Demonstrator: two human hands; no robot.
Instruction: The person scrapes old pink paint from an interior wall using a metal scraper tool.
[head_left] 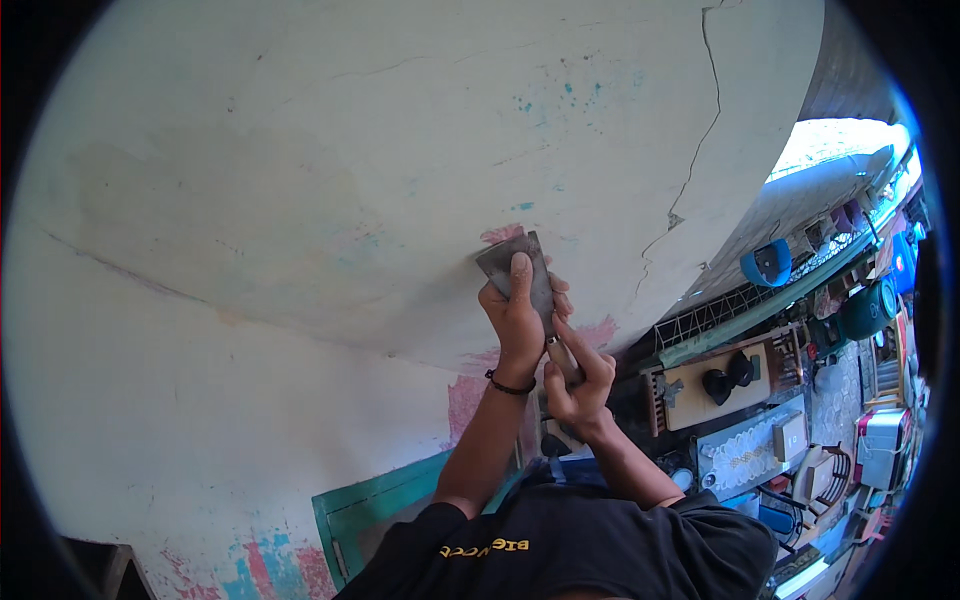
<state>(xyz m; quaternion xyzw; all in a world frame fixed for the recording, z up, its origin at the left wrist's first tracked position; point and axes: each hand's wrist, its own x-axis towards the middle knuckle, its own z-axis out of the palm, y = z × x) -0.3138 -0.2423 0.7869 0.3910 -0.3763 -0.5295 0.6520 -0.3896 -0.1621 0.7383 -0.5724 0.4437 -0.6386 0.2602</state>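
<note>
Against the pale cracked wall (300, 200), a metal scraper (520, 262) lies with its blade flat on the plaster beside a pink patch of old paint (500, 233). Left hand (515, 320) presses the blade, its grip narrow, fingers laid on the metal. Just below it, right hand (580, 380) has its grip closed around the scraper's handle. Further below the hands stands a green-framed door (370, 505).
</note>
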